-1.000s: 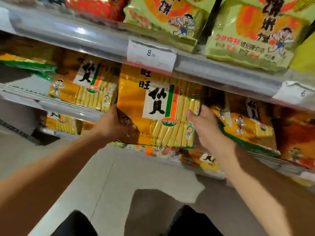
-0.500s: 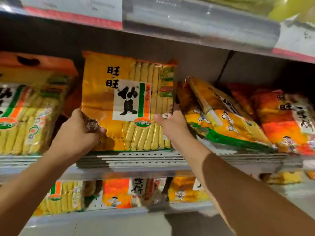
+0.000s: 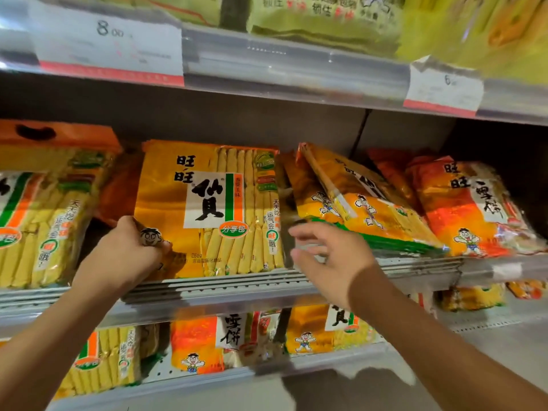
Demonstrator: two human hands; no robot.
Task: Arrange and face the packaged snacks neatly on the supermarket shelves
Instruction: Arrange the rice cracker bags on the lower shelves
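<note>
Rice-cracker pack [image 3: 207,209], the large yellow-orange one, stands upright at the centre of the frame on the middle shelf [image 3: 225,287], label facing outward, its bottom edge at the shelf's front lip. The left hand [image 3: 130,253] grips the pack's lower-left corner, fingers curled round the film. The right hand [image 3: 329,259] is spread, fingers relaxed and blurred, holding nothing; it sits just beside the pack's lower-right edge, and contact cannot be confirmed.

Risks from this position:
- With only one corner held, the pack may tip forward off the lip or twist out of square if the left hand lets go abruptly.
- The leaning packs [image 3: 364,203] to the right of centre rest tilted against each other; a nudge from the right hand may slide them toward the shelf edge.
- A tight grip on the corner may crease the film or crack the crackers inside.

The pack lies between both hands, above the wrists.
</note>
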